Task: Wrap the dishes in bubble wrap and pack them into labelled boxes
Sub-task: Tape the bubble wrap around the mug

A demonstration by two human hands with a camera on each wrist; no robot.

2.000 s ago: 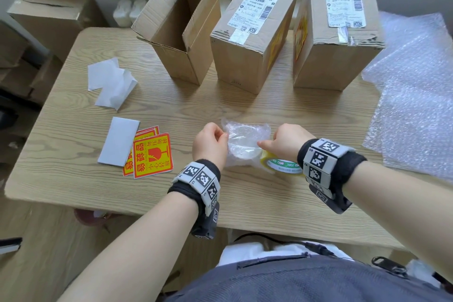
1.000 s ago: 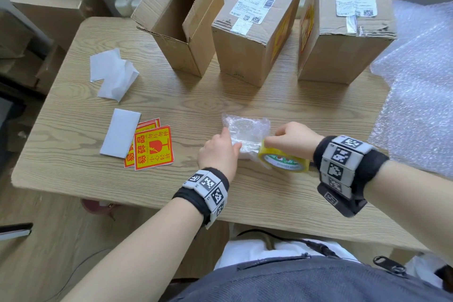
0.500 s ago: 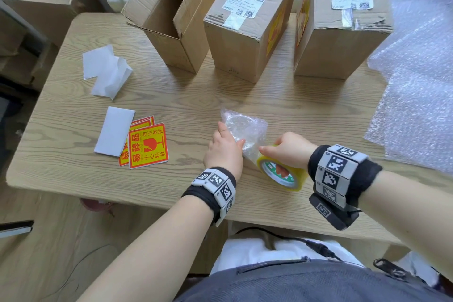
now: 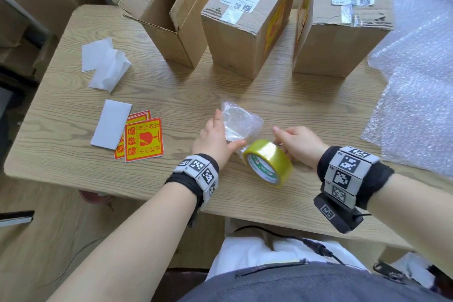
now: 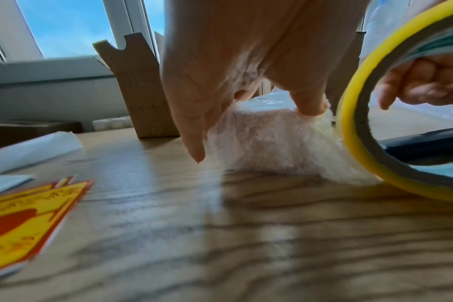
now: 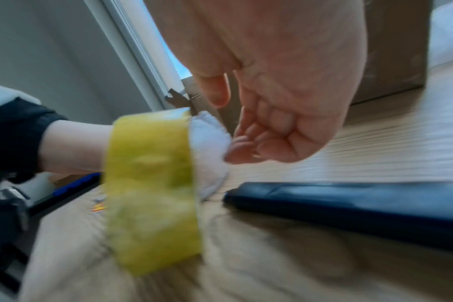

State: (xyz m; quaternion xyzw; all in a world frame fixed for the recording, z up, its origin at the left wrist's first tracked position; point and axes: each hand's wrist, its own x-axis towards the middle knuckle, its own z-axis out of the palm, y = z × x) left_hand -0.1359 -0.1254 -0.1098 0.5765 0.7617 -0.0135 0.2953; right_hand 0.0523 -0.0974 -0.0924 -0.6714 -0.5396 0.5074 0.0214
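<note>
Looking left to right: loose white papers [image 4: 105, 64] and red-yellow fragile stickers [image 4: 143, 138] sit on the left of the table [image 4: 171, 95], w/ one open box [image 4: 169, 10] and two taped boxes behind. Left hand [image 4: 213, 141] has fingers and thumb curled round the bubble-wrapped dish [image 4: 239, 122], pinning it mid-table. Tape roll [image 4: 268, 167] stands on edge, touching the bundle on its near right. Right hand [image 4: 300, 143] is just beside the roll, fingers loosely curled; can't tell if it's pinching a tape end, too blurry. Spare bubble wrap [image 4: 416, 105] lies far right.

Risk imo: roll's on its edge, so it could roll off the near side. Also if the left grip slackens, the wrap prob springs open before tape goes on.
</note>
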